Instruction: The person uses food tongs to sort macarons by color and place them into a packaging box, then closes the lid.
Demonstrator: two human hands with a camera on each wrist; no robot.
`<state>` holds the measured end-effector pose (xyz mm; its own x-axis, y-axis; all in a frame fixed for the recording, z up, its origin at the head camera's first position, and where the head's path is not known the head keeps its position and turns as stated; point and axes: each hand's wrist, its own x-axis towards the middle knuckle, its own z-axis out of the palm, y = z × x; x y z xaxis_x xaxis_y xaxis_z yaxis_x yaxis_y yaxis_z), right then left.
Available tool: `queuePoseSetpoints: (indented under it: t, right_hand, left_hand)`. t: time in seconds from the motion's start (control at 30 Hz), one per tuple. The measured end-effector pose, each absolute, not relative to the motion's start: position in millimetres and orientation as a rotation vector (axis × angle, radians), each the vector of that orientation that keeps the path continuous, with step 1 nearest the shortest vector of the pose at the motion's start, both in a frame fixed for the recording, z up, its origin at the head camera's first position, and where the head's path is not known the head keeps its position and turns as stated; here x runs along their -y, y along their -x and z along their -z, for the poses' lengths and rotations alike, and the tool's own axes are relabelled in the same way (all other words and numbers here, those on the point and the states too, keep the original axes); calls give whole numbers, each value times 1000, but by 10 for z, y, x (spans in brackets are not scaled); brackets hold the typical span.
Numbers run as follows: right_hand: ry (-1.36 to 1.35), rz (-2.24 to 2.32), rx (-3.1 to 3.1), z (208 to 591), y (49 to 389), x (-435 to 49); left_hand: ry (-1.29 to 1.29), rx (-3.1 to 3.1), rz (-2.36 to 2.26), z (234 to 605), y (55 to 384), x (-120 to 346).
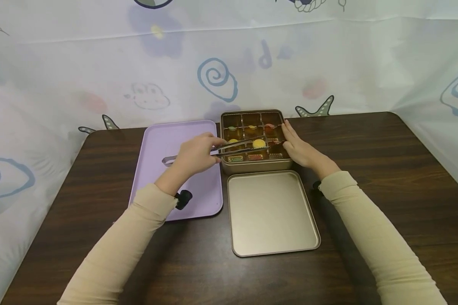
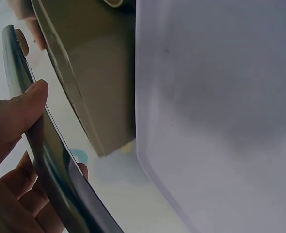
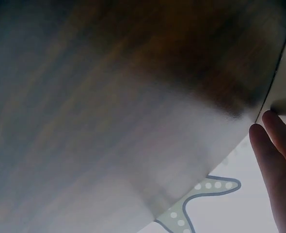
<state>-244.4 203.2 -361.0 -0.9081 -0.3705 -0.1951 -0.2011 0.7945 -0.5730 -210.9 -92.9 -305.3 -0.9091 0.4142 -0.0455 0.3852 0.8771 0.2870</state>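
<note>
My left hand (image 1: 198, 154) grips a pair of metal tongs (image 1: 238, 150) between thumb and fingers. The tongs reach to the right over a gold square tin (image 1: 257, 166) divided into several compartments, with their ends toward its right side. Small colourful items lie in the compartments, among them a round yellow piece (image 1: 258, 144) that appears between the tong arms; I cannot tell whether the arms touch it. With fingers straight, my right hand (image 1: 303, 150) rests against the tin's right side. In the left wrist view, the tongs (image 2: 60, 170) cross close before the tin's wall (image 2: 94, 87).
A lilac tray (image 1: 198, 199) lies left of the tin, under the left hand. In front of the tin lies a flat gold lid (image 1: 272, 216). The dark wooden table (image 1: 366, 140) meets a patterned white cloth (image 1: 252, 51) at the back.
</note>
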Motion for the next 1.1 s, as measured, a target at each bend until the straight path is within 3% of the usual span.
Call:
queuePoseSetpoints:
  t: [0.4,1.1]
  right_hand:
    - [458,865,-2653,3624,2456,-2061]
    - [432,830,-2668,3611,2437,-2041]
  left_hand:
    - [-676,-2910,-379,3081,2144,645]
    - [-683,-2907,-369,3120,2169,576]
